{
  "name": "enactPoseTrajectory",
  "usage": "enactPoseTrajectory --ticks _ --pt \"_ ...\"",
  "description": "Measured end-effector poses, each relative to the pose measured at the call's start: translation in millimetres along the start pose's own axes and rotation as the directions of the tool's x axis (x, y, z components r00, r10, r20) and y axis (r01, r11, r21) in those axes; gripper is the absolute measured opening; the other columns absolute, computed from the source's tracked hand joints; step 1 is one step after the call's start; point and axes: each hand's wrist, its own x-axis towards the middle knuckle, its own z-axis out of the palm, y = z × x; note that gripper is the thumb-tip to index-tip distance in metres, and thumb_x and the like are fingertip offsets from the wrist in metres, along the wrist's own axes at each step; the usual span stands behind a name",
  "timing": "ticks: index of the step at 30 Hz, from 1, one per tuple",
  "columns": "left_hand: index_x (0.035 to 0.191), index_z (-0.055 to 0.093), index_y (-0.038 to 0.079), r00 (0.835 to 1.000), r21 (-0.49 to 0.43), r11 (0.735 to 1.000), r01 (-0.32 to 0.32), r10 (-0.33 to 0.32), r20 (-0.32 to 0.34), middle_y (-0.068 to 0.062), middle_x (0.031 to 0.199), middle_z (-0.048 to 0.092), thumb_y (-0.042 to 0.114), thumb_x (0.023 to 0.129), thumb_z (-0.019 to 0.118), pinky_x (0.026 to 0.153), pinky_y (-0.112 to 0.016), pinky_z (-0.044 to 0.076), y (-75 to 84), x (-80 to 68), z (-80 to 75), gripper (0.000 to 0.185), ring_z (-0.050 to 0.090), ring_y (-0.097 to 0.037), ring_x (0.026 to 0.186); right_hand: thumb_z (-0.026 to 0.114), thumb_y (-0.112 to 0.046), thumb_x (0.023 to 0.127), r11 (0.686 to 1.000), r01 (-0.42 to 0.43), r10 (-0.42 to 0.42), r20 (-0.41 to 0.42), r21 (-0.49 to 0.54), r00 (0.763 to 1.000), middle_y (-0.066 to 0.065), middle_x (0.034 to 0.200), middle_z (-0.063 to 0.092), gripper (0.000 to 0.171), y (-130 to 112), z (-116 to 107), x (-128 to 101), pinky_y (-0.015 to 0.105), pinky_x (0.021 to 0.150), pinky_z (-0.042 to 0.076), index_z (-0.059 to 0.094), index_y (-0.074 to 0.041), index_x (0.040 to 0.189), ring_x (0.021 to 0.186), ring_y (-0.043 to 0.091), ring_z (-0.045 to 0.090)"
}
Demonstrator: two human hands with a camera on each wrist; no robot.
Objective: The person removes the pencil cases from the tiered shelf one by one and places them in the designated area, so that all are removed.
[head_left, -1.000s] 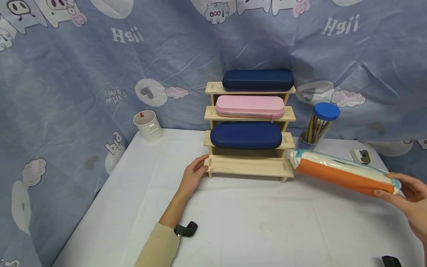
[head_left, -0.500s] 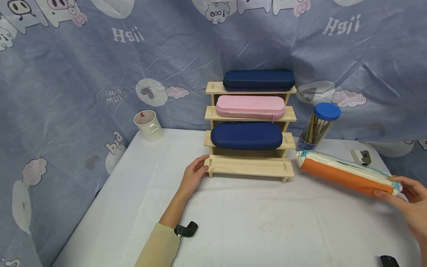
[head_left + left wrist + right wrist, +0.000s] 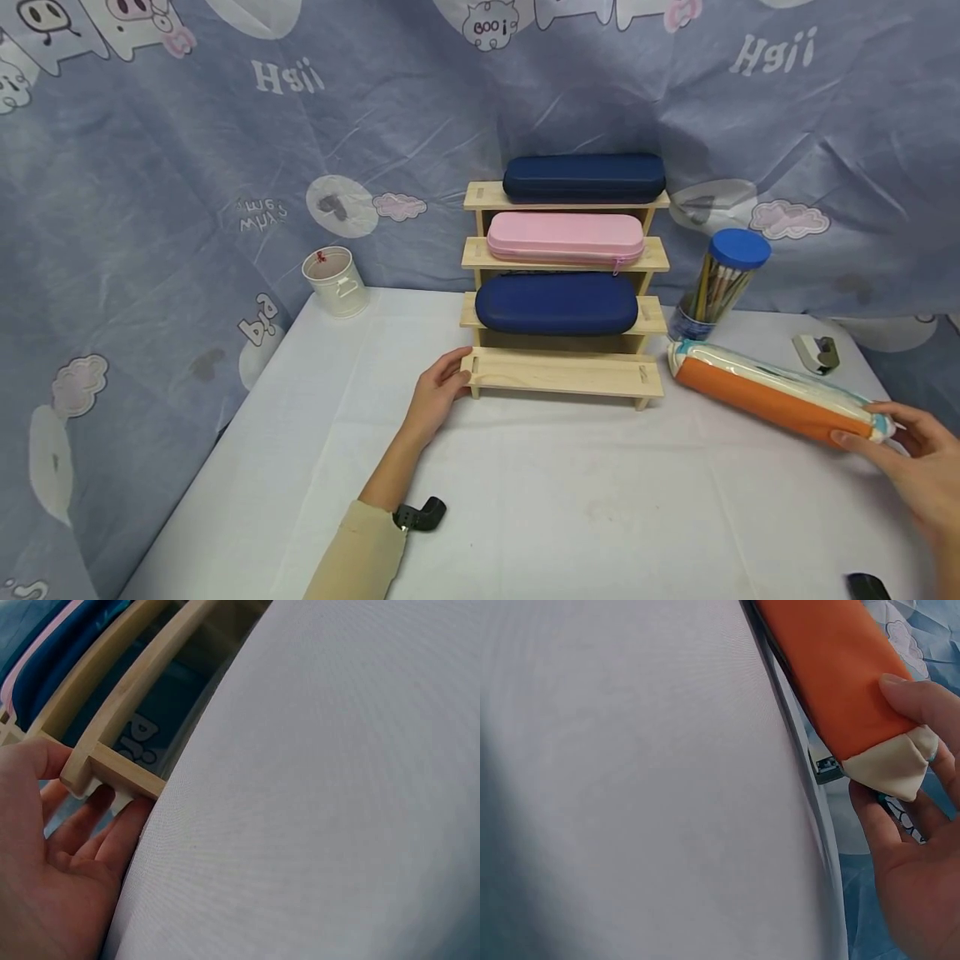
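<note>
Our left fingers grip the wooden rack by its left edge. Our right fingers pinch the orange case, now farther away, seemingly unshelved.

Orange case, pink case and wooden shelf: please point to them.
Orange case (image 3: pixel 757 400), head view: its orange side.
Pink case (image 3: pixel 566 232), head view: its lid.
Wooden shelf (image 3: pixel 562 372), head view: its lowest board.

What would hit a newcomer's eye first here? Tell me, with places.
Probably the bright orange case, slanting across the right side with the right hand gripping its outer end. Next, the stepped wooden rack in the middle, its lower left end held by the left hand. On it, a pink case stands out between two blue cases.
</note>
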Motion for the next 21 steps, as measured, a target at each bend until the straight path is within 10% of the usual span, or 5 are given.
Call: enactPoseTrajectory --ticks 5,13,21 --pt "0.132 0.058 0.02 1.0 0.014 1.0 0.0 0.001 -0.009 -0.007 0.128 0.058 0.012 0.094 0.058 0.082 -0.037 0.055 0.2 0.1 0.5 0.038 0.062 -0.024 0.108 0.078 -0.021 0.081 0.991 -0.057 0.061 0.031 -0.119 0.998 -0.017 0.135 0.037 0.063 1.5 1.7 -2.2 0.027 0.107 0.031 0.047 -0.039 0.134 0.117 -0.005 0.034" --pt "0.133 0.058 0.019 1.0 0.027 1.0 0.006 -0.006 -0.009 -0.007 0.13 0.057 0.014 0.094 0.059 0.082 -0.036 0.055 -1.4 0.6 1.2 0.039 0.061 -0.023 0.109 0.079 -0.026 0.08 0.952 -0.01 0.044 0.102 -0.306 0.994 0.017 0.146 0.027 0.068 3.0 0.0 -0.5 0.043 0.1 0.042 0.036 -0.04 0.131 0.131 0.039 0.031" --pt "0.134 0.056 0.018 1.0 0.032 0.999 0.017 -0.017 -0.002 -0.009 0.13 0.057 0.014 0.095 0.059 0.084 -0.038 0.055 1.0 -0.6 -0.7 0.04 0.061 -0.024 0.11 0.079 -0.031 0.08 0.95 0.023 0.027 0.156 -0.312 0.987 0.021 0.142 0.026 0.07 9.1 -0.8 2.6 0.027 0.083 0.044 0.035 -0.036 0.133 0.12 0.039 0.031"
